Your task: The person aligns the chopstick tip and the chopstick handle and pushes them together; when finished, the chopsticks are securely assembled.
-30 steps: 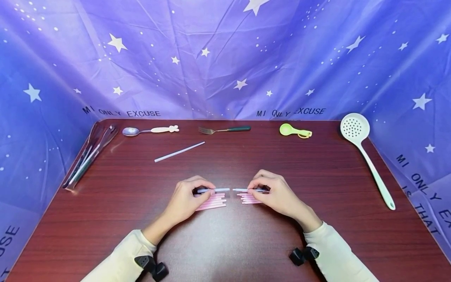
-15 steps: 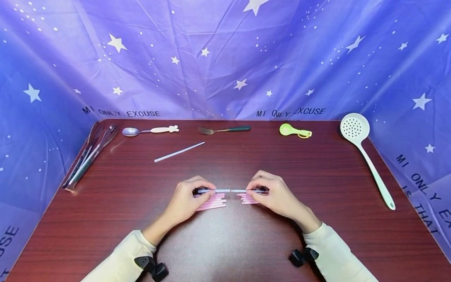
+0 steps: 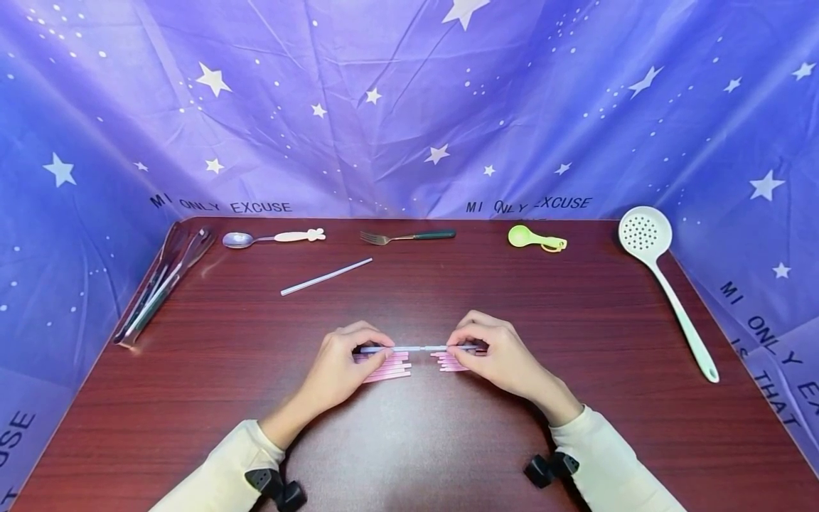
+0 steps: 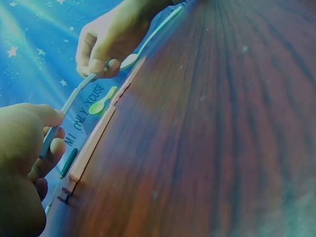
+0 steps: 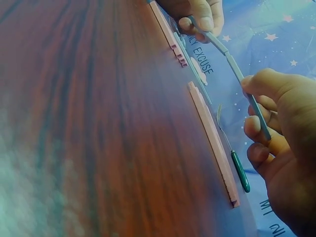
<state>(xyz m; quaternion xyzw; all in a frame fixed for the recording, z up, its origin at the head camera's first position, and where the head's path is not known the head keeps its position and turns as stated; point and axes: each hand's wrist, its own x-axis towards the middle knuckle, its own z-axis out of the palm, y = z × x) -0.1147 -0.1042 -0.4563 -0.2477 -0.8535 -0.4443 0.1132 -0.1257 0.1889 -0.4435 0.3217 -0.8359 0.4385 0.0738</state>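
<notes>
My left hand [image 3: 340, 364] pinches a pale blue straw [image 3: 407, 348] between thumb and fingertips, its end pointing right. From the other side, my right hand [image 3: 498, 355] pinches a second pale blue straw [image 3: 436, 348], pointing left. The two straws meet end to end between the hands. A slight bend shows at that joint in the right wrist view, and how deeply the ends fit is too small to tell. Below the left fingers lies a row of pink straws [image 3: 398, 366]. Another pink row [image 3: 451, 361] lies partly hidden under the right hand.
A loose pale blue straw [image 3: 326, 276] lies farther back. Along the rear edge are a spoon [image 3: 275, 237], a fork [image 3: 409, 235] and a green measuring spoon [image 3: 536, 238]. At right is a slotted skimmer [image 3: 668, 291]; a clear case of utensils [image 3: 165, 284] lies at left.
The gap between the two held blue straws has closed, so their ends now meet. The right hand shifted slightly left, the left hand slightly right. The other things stayed put.
</notes>
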